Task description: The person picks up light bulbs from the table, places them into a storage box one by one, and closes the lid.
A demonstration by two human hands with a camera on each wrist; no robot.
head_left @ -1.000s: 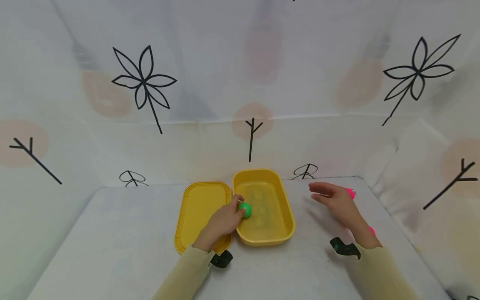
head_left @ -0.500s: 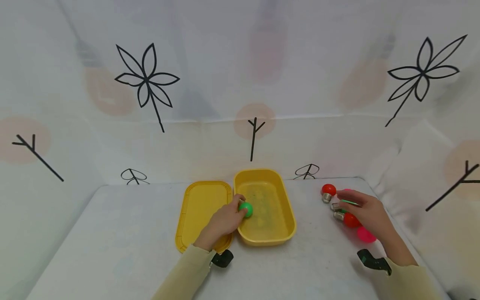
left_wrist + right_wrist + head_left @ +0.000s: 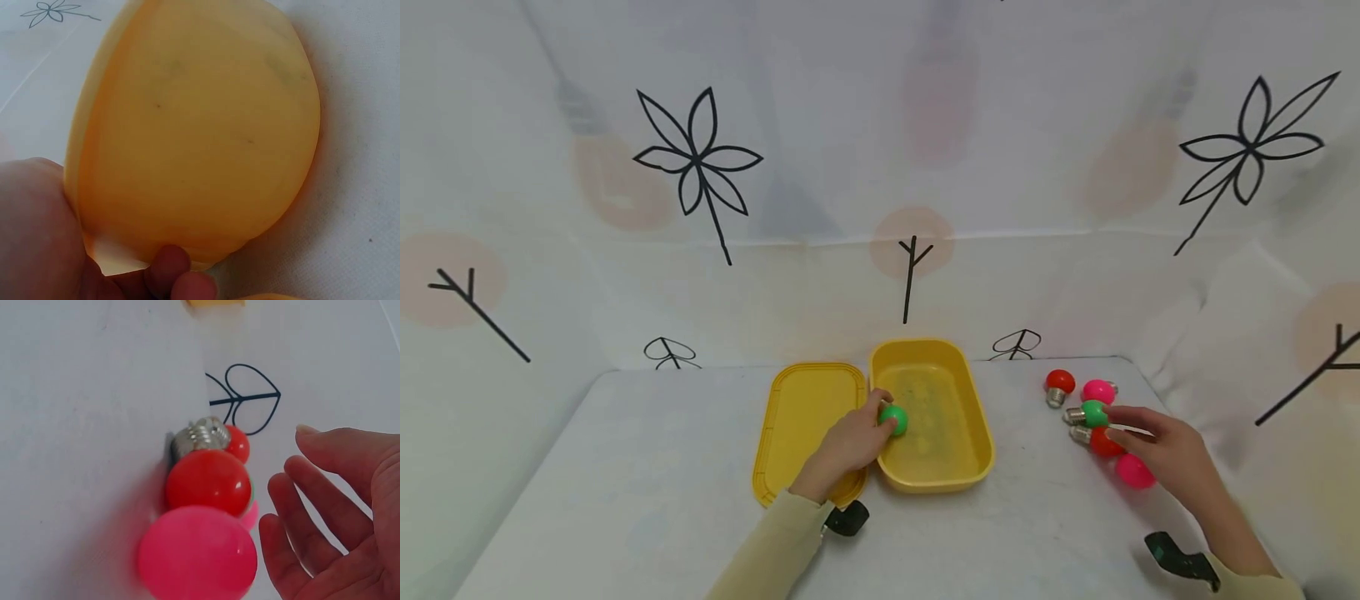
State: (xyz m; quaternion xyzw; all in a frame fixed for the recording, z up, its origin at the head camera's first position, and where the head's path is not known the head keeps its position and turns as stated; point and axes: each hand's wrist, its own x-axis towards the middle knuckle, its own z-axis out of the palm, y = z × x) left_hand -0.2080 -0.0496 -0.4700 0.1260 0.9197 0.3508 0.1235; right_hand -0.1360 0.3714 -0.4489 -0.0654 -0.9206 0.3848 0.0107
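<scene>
A white desk [image 3: 625, 483] carries a yellow tub [image 3: 936, 425], yellow lid [image 3: 805, 425] and 5 bulbs [image 3: 1103, 441]: 2 red, 2 pink, 1 green.

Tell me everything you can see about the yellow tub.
The yellow tub is an open rectangular container with rounded corners, apparently plastic, with dull smudges. It sits upright on the white-covered table, its longer sides running away from the person, beside a flat yellow lid. The left hand reaches over its left rim, holding a green bulb; whether the bulb touches the tub is hard to tell.
</scene>
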